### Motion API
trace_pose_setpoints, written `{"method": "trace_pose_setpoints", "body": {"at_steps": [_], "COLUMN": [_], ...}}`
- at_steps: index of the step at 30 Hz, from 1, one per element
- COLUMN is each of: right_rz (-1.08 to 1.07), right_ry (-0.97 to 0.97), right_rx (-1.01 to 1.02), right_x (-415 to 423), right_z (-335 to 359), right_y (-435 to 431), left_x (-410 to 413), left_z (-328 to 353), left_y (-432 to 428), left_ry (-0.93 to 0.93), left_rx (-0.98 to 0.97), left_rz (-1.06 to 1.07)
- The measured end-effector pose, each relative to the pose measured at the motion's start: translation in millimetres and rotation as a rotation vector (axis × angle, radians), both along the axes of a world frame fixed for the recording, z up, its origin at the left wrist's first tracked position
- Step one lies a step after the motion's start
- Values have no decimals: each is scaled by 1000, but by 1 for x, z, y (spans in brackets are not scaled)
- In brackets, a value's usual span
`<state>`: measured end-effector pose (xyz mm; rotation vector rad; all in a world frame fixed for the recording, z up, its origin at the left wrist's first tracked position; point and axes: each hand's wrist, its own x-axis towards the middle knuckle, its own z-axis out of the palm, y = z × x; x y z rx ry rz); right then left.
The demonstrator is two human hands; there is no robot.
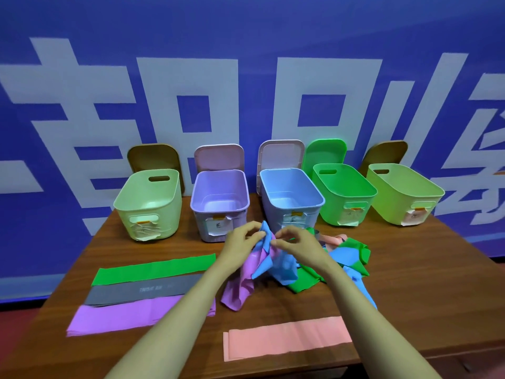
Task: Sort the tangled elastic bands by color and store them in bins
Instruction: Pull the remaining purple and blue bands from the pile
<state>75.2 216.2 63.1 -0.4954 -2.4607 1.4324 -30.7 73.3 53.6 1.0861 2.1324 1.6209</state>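
A tangle of elastic bands [341, 258] lies mid-table: blue, green, purple, peach and grey pieces knotted together. My left hand [241, 243] and my right hand [296, 242] both pinch a blue band [276, 265] lifted above the pile, with a purple band [243, 285] hanging twisted around it. Flat on the left lie a green band [153, 269], a grey band [142, 289] and a purple band [123, 315]. A peach band [284, 340] lies flat near the front edge.
Five open bins stand in a row at the back: pale green [149, 205], lilac [220, 205], light blue [291, 199], bright green [344, 194] and yellow-green [404, 194]. Their lids lean against the blue wall. The table's front edge [355, 362] is close below the peach band.
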Motion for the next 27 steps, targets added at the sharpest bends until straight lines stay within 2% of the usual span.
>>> {"method": "trace_pose_setpoints", "body": {"at_steps": [3,5,7,9,11,13,14,16,20,25,27], "right_rz": [-63,-133,-228,-343,-412,-411,-410,-422,-360,-247,-227], "right_ry": [34,29,37,24,35,78,100,127,93,60,70], "right_rx": [-19,35,59,50,-140,-452,-552,-595,-477,-340,-281], "right_x": [-2,-1,-2,-5,-7,-9,-9,-10,-9,-10,-8], "right_z": [-5,-5,-5,-6,-5,-4,-4,-4,-3,-1,2], "right_y": [5,6,7,12,15,16,16,17,18,17,16], "left_x": [-2,-5,-3,-1,0,1,2,4,8,7,8], "left_z": [-2,-2,2,7,11,13,13,13,11,11,13], "left_y": [0,-3,-3,-2,-3,-5,-7,-13,-14,-8,-5], "left_ry": [65,36,-91,-317,-515,-560,-513,-332,-52,146,251], "left_rx": [8,52,85,215,343,292,223,91,-102,-328,-350], "left_rz": [122,184,181,208,229,190,151,86,-45,-33,-19]}}
